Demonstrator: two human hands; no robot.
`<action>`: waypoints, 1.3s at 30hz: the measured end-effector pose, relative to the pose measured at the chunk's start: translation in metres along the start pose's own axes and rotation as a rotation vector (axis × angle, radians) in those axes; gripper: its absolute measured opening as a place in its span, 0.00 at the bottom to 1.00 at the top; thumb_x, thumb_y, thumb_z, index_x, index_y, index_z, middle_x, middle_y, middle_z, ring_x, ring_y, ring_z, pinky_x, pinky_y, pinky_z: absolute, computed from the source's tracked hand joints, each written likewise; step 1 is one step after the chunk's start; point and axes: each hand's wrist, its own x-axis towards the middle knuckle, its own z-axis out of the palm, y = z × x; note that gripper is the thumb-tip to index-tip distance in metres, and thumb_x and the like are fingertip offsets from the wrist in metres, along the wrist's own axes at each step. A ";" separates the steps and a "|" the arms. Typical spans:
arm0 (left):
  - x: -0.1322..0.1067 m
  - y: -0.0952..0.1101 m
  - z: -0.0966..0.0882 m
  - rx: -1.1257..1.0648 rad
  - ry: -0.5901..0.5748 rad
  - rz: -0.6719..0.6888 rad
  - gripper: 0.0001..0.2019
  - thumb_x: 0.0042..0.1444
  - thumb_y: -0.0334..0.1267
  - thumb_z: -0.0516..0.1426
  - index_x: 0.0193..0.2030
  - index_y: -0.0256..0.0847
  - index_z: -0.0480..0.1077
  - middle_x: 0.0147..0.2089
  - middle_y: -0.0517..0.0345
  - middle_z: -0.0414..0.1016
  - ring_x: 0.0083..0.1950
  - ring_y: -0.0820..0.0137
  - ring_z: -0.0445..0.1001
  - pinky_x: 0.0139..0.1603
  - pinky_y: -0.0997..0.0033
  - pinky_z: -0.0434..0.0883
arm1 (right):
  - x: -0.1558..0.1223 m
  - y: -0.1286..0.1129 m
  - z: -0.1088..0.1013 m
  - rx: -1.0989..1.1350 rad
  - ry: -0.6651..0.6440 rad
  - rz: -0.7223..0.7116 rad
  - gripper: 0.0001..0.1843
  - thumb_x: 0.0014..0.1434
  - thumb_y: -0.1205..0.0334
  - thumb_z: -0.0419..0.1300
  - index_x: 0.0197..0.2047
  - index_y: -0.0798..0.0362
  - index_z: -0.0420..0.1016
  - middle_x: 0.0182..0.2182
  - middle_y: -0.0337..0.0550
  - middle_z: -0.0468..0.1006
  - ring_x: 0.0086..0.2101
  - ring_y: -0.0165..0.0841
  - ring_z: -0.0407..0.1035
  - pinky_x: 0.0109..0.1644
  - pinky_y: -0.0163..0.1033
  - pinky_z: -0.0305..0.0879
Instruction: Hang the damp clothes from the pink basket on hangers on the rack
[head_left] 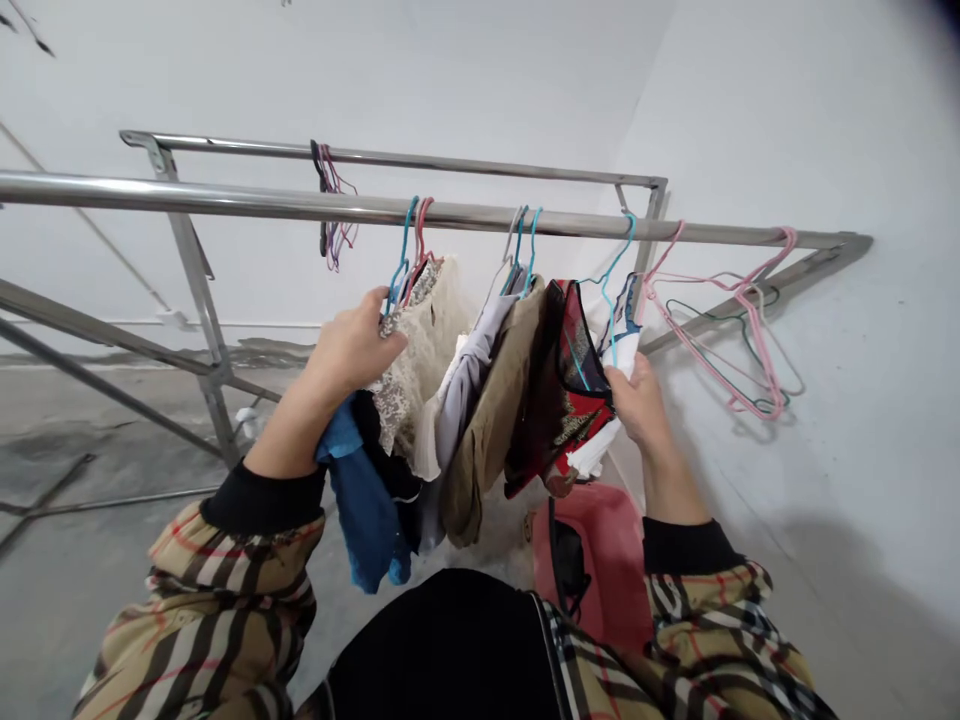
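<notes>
My left hand (352, 350) is closed on the shoulder of a cream lace garment (420, 340) that hangs from blue and pink hangers on the near steel rail (225, 200). A blue cloth (367, 510) droops below that wrist. My right hand (637, 400) grips a white garment (611, 425) on a teal hanger, beside a red and black patterned garment (570, 390). Between my hands hang a grey garment (465, 390) and an olive-brown garment (495, 420).
Empty pink and green wire hangers (727, 340) hang at the rail's right end, and purple hangers (334, 205) on the far rail (450, 160). A pink tub (607, 560) stands on the floor below. White walls close in behind and to the right.
</notes>
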 end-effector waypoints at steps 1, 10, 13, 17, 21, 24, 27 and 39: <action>-0.001 -0.003 -0.001 -0.023 -0.006 0.001 0.33 0.54 0.44 0.53 0.67 0.39 0.56 0.51 0.44 0.75 0.49 0.54 0.75 0.52 0.57 0.70 | 0.000 0.001 -0.004 0.028 -0.005 0.015 0.21 0.56 0.54 0.55 0.51 0.54 0.69 0.43 0.49 0.78 0.41 0.40 0.72 0.52 0.51 0.69; 0.002 -0.011 0.027 -0.673 -0.079 0.090 0.27 0.55 0.55 0.55 0.53 0.36 0.69 0.43 0.49 0.76 0.44 0.62 0.73 0.46 0.65 0.71 | -0.026 -0.057 0.007 -0.403 0.293 -0.302 0.39 0.56 0.50 0.60 0.66 0.57 0.54 0.65 0.64 0.54 0.66 0.55 0.45 0.65 0.69 0.44; 0.001 -0.003 0.039 -0.910 -0.130 0.087 0.21 0.57 0.54 0.54 0.43 0.37 0.71 0.37 0.54 0.75 0.40 0.66 0.72 0.40 0.69 0.71 | -0.051 -0.095 0.047 -0.367 0.099 -0.530 0.39 0.60 0.47 0.57 0.69 0.50 0.50 0.67 0.58 0.51 0.67 0.52 0.46 0.66 0.65 0.47; 0.002 0.003 0.045 -0.986 -0.058 -0.009 0.16 0.54 0.50 0.56 0.37 0.38 0.69 0.32 0.58 0.72 0.36 0.69 0.70 0.36 0.71 0.68 | -0.068 -0.117 0.092 -0.425 -0.210 -0.708 0.32 0.58 0.50 0.60 0.64 0.44 0.62 0.67 0.52 0.53 0.65 0.54 0.49 0.64 0.62 0.52; 0.004 -0.014 0.039 -1.013 -0.015 -0.072 0.14 0.51 0.47 0.58 0.35 0.38 0.66 0.29 0.60 0.69 0.30 0.72 0.67 0.30 0.74 0.65 | -0.056 -0.097 0.092 -0.489 -0.225 -0.687 0.25 0.59 0.63 0.56 0.60 0.50 0.69 0.63 0.54 0.60 0.59 0.48 0.61 0.60 0.54 0.62; 0.002 -0.036 0.031 -1.011 0.035 -0.103 0.14 0.49 0.47 0.58 0.36 0.38 0.66 0.29 0.60 0.71 0.30 0.72 0.67 0.30 0.73 0.65 | -0.044 -0.076 0.074 -0.501 -0.131 -0.622 0.27 0.58 0.68 0.53 0.62 0.52 0.67 0.62 0.54 0.63 0.59 0.45 0.63 0.59 0.50 0.65; 0.000 -0.057 0.027 -0.969 0.083 -0.115 0.15 0.49 0.47 0.58 0.37 0.38 0.67 0.31 0.57 0.73 0.31 0.70 0.69 0.31 0.71 0.67 | -0.037 -0.065 0.060 -0.469 -0.078 -0.568 0.29 0.60 0.66 0.52 0.65 0.51 0.62 0.62 0.53 0.64 0.60 0.44 0.62 0.60 0.50 0.64; -0.019 -0.058 0.005 -0.195 0.298 -0.097 0.36 0.53 0.55 0.57 0.64 0.38 0.60 0.58 0.37 0.68 0.58 0.47 0.67 0.57 0.48 0.66 | -0.033 -0.065 0.057 -0.012 -0.192 -0.335 0.27 0.65 0.45 0.50 0.60 0.54 0.66 0.53 0.52 0.75 0.52 0.41 0.70 0.57 0.48 0.67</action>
